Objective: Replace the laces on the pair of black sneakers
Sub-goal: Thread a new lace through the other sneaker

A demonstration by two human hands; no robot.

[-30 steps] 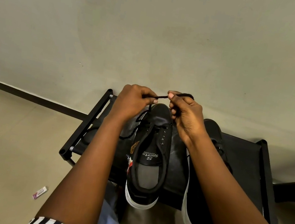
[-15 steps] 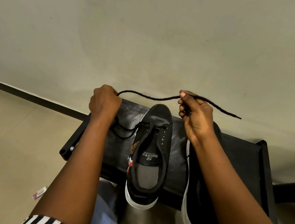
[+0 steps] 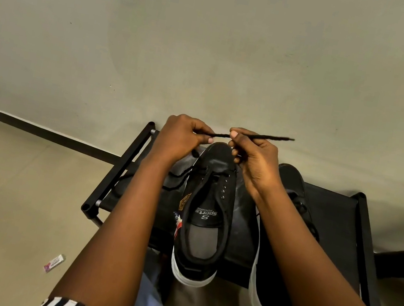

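sneakers sit on a low black metal-framed rack (image 3: 123, 166) against a plain beige wall (image 3: 214, 47): a black low-top sneaker with a white sole (image 3: 204, 218) at the middle of the rack's top, heel overhanging the near edge, and a second black sneaker with a white sole (image 3: 272, 267) just beside it toward the right edge, largely hidden behind the right forearm. the middle sneaker's opening holds only its grey insole, printed with white lettering. a thin black shoelace (image 3: 260, 136) runs level above the toe of the middle sneaker, its free tip pointing right. the left hand (image 3: 180, 137) has its fingers curled, pinching the lace between thumb and fingertips; the right hand (image 3: 251, 156) likewise pinches it, fingers clenched round it. more lace trails from the front eyelets toward the rack's left edge, under the left wrist. a small white and pink wrapper (image 3: 54, 263) lies on the tan tiled floor (image 3: 11, 200), well apart from the rack's near left corner.
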